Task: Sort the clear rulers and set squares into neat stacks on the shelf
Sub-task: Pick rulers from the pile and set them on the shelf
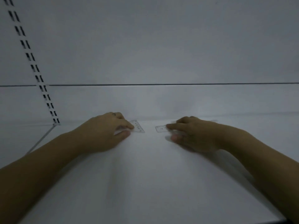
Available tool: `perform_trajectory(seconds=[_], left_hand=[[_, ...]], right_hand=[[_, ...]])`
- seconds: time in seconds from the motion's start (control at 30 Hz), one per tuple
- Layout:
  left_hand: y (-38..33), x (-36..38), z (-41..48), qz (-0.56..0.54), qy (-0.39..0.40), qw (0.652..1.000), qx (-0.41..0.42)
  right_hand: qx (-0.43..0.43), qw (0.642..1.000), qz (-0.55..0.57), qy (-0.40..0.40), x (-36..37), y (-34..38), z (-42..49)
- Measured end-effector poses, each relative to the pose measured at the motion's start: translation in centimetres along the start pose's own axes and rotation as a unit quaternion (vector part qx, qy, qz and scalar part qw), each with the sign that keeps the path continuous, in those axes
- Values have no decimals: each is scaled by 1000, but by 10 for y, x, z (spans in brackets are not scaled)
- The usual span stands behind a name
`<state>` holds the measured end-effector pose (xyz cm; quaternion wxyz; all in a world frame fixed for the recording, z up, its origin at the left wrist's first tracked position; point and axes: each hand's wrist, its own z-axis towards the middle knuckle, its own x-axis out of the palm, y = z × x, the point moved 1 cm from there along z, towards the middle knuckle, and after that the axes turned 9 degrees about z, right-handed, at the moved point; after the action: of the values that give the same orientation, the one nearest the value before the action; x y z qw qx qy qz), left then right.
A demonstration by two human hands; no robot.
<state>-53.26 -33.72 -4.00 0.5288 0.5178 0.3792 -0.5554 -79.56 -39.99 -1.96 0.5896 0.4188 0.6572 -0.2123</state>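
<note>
Two clear rulers [137, 126], one under each hand

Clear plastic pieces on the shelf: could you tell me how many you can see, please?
2: one clear piece under the left hand, another under the right hand. The hands may hide more.

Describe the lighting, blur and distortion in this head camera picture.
Head view: dim, grey-blue light; soft shadows under the left hand and right hand; overall blur; the clear pieces barely stand out from the white shelf; wide-angle bending curves the slotted upright.
</note>
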Motion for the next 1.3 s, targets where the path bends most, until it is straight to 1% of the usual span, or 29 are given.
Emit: perform_trajectory(seconds=[0.13,0.33,0.43,0.57,0.63,0.77,0.93,1.0,1.2,1.3], left_hand=[[-9,6,4,42,-15,999,3],[-11,11,2,67,-46,997,8],[-9,12,3,57,-48,997,6],[-12,10,2,73,-36,997,5],[-13,8,1,75,-27,997,1],[-19,3,0,83,-14,996,-9],[-24,1,-5,77,-11,997,-15],[-24,0,-6,76,-11,997,-15],[-26,-5,-6,100,-12,995,-8],[-22,-15,-12,97,-15,995,-17]], right_hand=[[18,1000,4,23,0,-8,4],[23,1000,-15,3,4,-12,6],[27,999,-23,9,3,-10,6],[30,999,-31,2,2,-9,8],[20,999,-33,-10,1,-8,6],[-40,996,-43,-67,-2,-1,1],[-24,999,-33,-25,7,3,1],[-26,999,-22,-26,10,2,0],[-21,998,-40,-49,6,8,-3],[-46,993,-43,-103,-5,22,-8]])
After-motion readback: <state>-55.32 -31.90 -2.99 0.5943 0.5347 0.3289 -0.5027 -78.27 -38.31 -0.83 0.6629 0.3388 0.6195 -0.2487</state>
